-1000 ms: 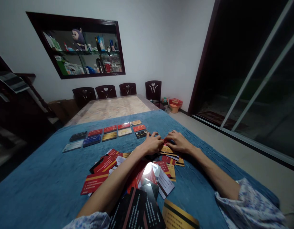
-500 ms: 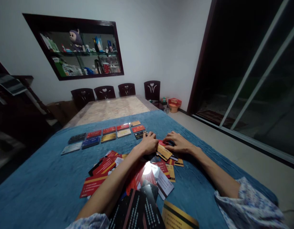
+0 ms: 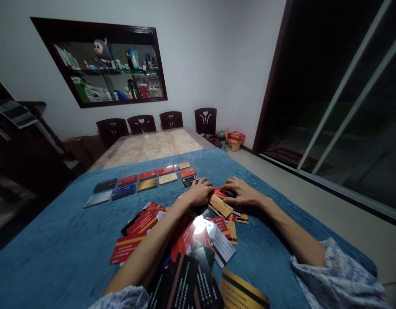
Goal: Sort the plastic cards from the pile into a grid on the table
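My left hand (image 3: 200, 192) is closed with its fingertips on a black card (image 3: 195, 179), at the right end of the laid-out cards. My right hand (image 3: 241, 191) curls over the right edge of a loose heap, fingers and thumb bent round something dark that I cannot make out. Between the hands lie a red card (image 3: 219, 192) and a gold card (image 3: 220, 206). Under and beside my left forearm spreads the heap of red cards (image 3: 143, 222), white cards (image 3: 224, 248) and others. Black cards (image 3: 185, 283) with white print overlap nearest me, beside another gold card (image 3: 244, 292).
Two rows of card stacks stand further off, among them a blue stack (image 3: 123, 191) and a silver one (image 3: 98, 199). A blue cloth (image 3: 65, 240) covers the near part of the marble table (image 3: 155, 143). Dark chairs (image 3: 141, 123) stand behind it, with sliding glass doors (image 3: 339, 103) at right.
The view has shifted very slightly. Both hands stay at nearly the same places over the cards, and the heap and rows look the same.
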`<state>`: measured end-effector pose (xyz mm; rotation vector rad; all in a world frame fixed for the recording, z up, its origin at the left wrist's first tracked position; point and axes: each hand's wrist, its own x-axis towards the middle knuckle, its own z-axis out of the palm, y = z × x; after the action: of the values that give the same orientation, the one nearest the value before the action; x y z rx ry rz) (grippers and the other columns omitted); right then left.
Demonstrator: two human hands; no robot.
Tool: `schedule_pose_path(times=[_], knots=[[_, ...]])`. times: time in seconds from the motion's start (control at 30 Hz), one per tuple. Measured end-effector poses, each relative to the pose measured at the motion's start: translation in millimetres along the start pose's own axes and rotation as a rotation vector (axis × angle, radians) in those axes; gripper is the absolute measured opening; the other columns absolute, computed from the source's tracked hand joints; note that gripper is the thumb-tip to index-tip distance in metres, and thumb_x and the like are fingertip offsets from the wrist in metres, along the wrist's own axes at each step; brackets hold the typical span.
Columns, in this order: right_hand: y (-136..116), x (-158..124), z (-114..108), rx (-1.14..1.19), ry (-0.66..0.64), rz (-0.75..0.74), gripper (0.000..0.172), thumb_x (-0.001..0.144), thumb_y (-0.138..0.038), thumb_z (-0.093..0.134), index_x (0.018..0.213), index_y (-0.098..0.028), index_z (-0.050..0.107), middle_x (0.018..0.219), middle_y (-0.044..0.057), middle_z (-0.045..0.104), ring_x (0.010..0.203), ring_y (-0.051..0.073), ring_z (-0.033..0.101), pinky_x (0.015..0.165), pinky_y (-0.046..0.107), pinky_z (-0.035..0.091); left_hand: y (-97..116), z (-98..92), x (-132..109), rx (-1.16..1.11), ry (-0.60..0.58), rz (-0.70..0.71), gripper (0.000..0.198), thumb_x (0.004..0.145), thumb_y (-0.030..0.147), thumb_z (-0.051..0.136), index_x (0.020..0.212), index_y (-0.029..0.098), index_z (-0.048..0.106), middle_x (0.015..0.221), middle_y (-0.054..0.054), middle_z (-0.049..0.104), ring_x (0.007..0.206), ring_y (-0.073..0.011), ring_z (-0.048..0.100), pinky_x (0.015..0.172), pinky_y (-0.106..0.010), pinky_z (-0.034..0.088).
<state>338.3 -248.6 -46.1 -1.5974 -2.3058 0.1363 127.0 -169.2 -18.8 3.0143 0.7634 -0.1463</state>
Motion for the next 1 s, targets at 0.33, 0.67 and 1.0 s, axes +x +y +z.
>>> schedule_pose_path(times=[0.33,0.67,1.0], knots=[[1,1,2,0.009,0.024,-0.032,0.038,0.089,-0.053,0.06,0.107,-0.022,0.074,0.1,0.01,0.067,0.095,0.024,0.054,0.086,0.039,0.04,-4,2.6,1,-0.01,0.041,0.018,0.031,0.082,0.013,0.056,0.111,0.022,0.061,0.129,-0.009,0.061,0.129,-0.0303,0.042,0.101,-0.053,0.039],[0,2,-2,0.075,0.096,-0.097,0.033,0.097,-0.04,0.048,0.095,-0.02,0.075,0.09,0.008,0.073,0.085,0.022,0.057,0.082,0.037,0.041,-9,2.8,3,-0.037,0.063,0.001,0.039,0.08,0.007,0.052,0.114,0.023,0.062,0.126,-0.008,0.065,0.129,-0.0288,0.041,0.103,-0.051,0.034],[7,4,5,0.016,0.264,-0.029,0.043,0.101,-0.038,0.037,0.092,-0.019,0.074,0.084,0.01,0.072,0.079,0.022,0.056,0.077,0.036,0.044,-9,1.4,2,-0.102,0.241,-0.086,0.024,0.077,0.007,0.054,0.093,0.019,0.067,0.099,-0.008,0.071,0.107,-0.0268,0.053,0.092,-0.041,0.041]])
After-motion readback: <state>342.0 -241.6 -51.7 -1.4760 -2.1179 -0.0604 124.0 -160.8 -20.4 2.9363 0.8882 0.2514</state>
